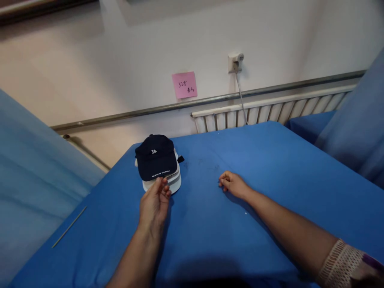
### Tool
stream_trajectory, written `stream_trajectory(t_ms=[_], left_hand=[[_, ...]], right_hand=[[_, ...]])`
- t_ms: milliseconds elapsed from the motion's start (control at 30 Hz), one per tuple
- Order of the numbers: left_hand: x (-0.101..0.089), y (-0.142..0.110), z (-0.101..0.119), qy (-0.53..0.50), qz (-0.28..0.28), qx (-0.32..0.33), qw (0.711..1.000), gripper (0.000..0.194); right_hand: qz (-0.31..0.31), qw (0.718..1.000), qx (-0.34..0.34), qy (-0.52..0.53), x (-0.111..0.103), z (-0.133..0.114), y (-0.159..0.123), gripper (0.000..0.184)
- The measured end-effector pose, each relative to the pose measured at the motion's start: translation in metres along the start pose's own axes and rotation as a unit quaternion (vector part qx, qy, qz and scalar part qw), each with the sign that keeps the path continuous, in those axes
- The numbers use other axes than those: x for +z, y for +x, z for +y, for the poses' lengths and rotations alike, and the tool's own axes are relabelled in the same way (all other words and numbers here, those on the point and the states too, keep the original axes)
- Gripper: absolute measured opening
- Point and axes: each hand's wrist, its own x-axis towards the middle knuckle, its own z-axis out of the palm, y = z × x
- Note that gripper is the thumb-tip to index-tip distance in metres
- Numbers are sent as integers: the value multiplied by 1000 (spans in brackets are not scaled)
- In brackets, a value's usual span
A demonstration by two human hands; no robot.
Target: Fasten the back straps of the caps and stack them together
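A dark navy cap (156, 154) with small white lettering on its crown and brim lies on top of several stacked pale caps (175, 184), at the left of the blue-covered table. My left hand (154, 204) is at the front of this stack, its fingertips by the navy brim's edge. Those fingers are loosely bent and a little apart; whether they touch the brim is unclear. Over the middle of the table, my right hand (235, 185) is closed with fingers curled together, well to the right of the caps. Nothing shows in it.
The blue table cover (204, 224) reaches back to a wall with a metal rail (156, 112), a radiator (270, 112) and a plugged-in socket (235, 63). A thin stick (69, 226) lies near the left edge. Blue curtains (27, 176) hang at both sides. A pink note (185, 85) is on the wall.
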Motion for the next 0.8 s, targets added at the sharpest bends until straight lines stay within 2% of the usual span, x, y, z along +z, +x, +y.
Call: stream_trajectory(t_ms=[167,233,300,367,500,567,667,800], left_hand=[[12,22,12,-21,5,-90,996,17],[18,26,14,-8,-3,-83,997,18],[22,25,13,15,-19,-44,999,19],[26,19,10,39,-48,-4,998,21],[34,5,-1,69,-129,17,989,31],[38,1,-9,77,-149,25,986,33],[42,4,-21,90,-151,34,984,32],[42,18,-37,137,-146,63,978,28]], right_hand=[[-32,999,-15,0,-5,3,0,5],[-44,999,-29,1,-4,4,-1,4],[-44,998,-29,19,-4,2,-1,3],[-16,999,-13,46,-7,-2,2,2],[124,987,19,104,-28,-10,12,3],[167,977,34,128,-42,-11,16,7],[177,973,46,138,-56,-11,19,8],[165,977,40,127,-54,-9,18,6]])
